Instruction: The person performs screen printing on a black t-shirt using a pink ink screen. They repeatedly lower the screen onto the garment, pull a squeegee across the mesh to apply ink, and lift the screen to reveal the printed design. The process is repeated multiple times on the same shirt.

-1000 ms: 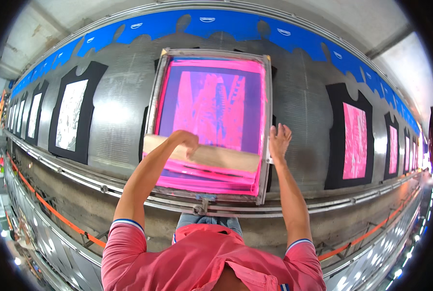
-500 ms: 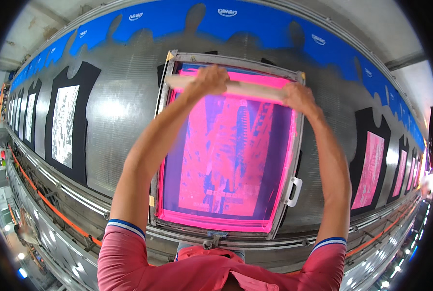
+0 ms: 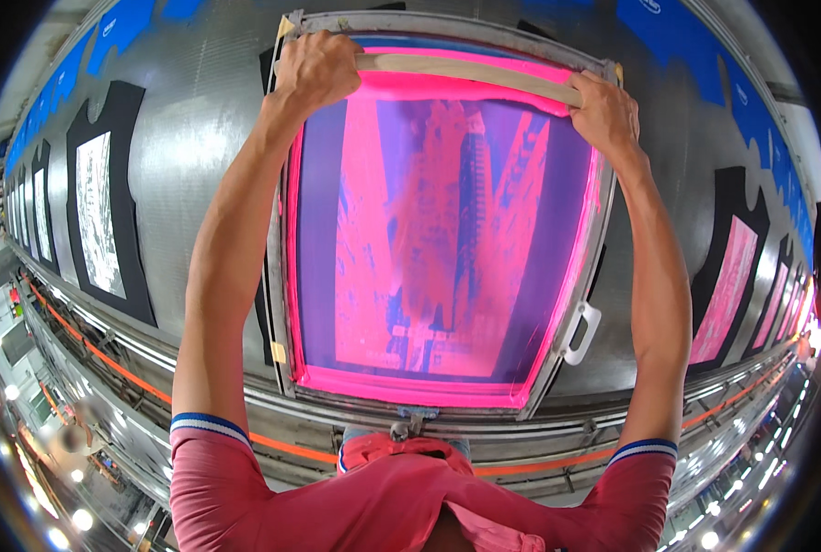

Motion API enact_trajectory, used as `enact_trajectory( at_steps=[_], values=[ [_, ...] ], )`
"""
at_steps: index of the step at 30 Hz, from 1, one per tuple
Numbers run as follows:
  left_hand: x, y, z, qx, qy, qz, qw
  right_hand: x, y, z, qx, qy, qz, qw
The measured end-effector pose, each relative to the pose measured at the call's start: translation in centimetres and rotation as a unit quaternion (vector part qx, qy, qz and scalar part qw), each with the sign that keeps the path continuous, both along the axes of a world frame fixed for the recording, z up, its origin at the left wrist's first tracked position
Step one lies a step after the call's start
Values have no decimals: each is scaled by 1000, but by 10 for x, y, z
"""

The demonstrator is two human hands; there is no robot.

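Note:
My left hand [image 3: 318,66] is closed round the left end of a long wooden-handled squeegee [image 3: 465,72]. My right hand [image 3: 605,110] grips its right end. The squeegee lies across the far end of a screen printing frame [image 3: 447,25], against a thick band of bright pink ink [image 3: 456,94]. Pink and purple-blue artwork shows on the mesh [image 3: 429,230] below it. Ink also lines the frame's sides and near edge. A white handle [image 3: 583,333] sticks out from the frame's right side. My fingers hide both squeegee ends.
The frame lies on a long grey table [image 3: 199,175]. To the left are black shirt pieces [image 3: 136,189] with white prints; to the right, black pieces [image 3: 732,189] with pink prints. A metal rail [image 3: 557,429] and an orange strip [image 3: 291,448] run along the near side.
My left hand has shifted outward to the squeegee's left end, which stuck out past it before. My right hand still holds the other end. The whole view has tilted, with the frame higher in it.

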State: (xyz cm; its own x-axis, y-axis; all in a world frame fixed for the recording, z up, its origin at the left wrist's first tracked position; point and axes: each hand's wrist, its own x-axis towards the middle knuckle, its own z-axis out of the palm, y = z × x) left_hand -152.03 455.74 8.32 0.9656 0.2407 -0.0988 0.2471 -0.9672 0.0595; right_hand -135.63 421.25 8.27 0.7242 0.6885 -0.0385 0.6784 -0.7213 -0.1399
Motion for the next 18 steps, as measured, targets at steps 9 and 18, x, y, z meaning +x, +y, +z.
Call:
enact_trajectory(
  at_steps=[9,18],
  values=[
    [-107,-39,-10,5,39,7,999,-115,-52,2,8,21,2,1000],
    [-280,-116,-5,-25,68,19,997,-282,-127,5,15,51,20,998]
  ],
)
